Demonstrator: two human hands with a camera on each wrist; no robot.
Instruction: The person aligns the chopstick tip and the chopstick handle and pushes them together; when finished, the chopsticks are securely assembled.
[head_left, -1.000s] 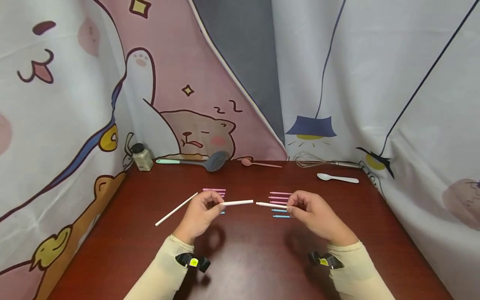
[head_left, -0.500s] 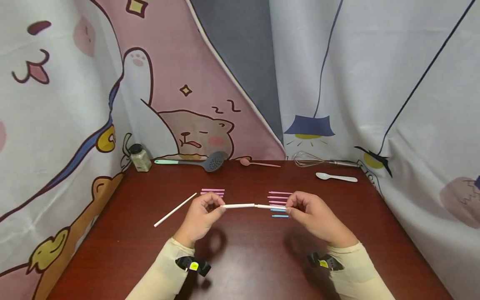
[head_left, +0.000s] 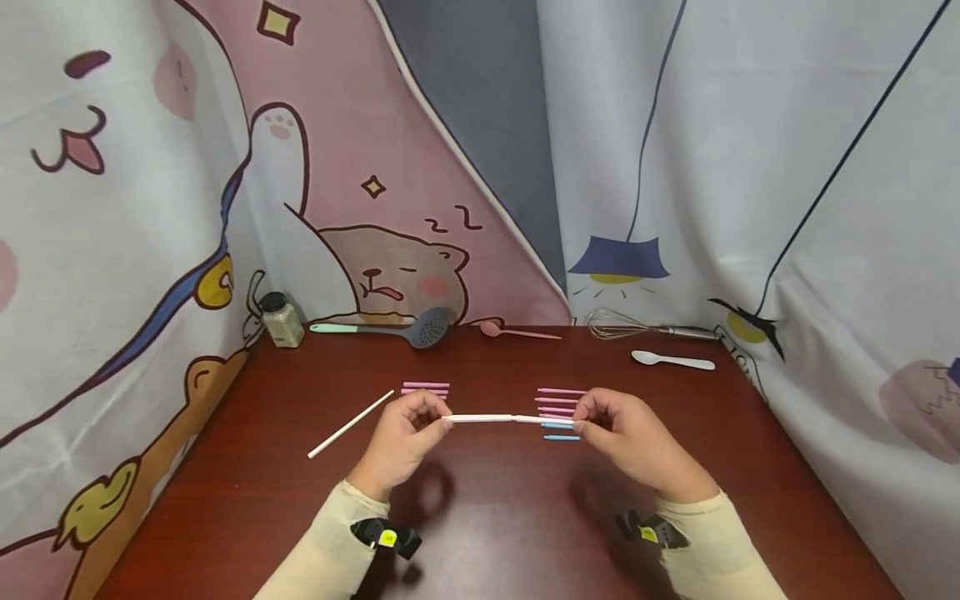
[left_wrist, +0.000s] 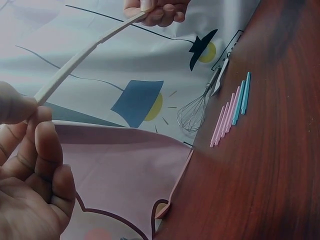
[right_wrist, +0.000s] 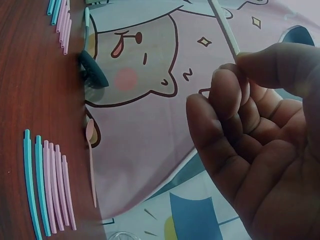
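My left hand (head_left: pixel 405 442) pinches a white stick (head_left: pixel 480 418) between thumb and fingers. Opposite it, my right hand (head_left: pixel 637 446) pinches a second white stick (head_left: pixel 531 420). The two sticks meet end to end above the table, and in the left wrist view they form one slightly bent line. How deep the join goes I cannot tell. A longer white stick (head_left: pixel 351 425) lies slanted left of my left hand. Beyond the hands lie short pink sticks (head_left: pixel 426 385) at left, and on the right a row of pink sticks (head_left: pixel 561 390) and blue sticks (head_left: pixel 561 437), partly hidden by my right hand.
Along the back of the dark red table (head_left: pixel 480 533) lie a slotted turner (head_left: pixel 429 328), a pink spoon (head_left: pixel 491 329) and a whisk (head_left: pixel 618 323). A white spoon (head_left: pixel 671 360) rests nearer. A lidded jar (head_left: pixel 282 321) stands at the back left corner. Printed curtains enclose the table.
A gap between the two white sticks has closed. The left stick came level and rightward until their ends met; the narrow tip visible between them has since shrunk from sight.
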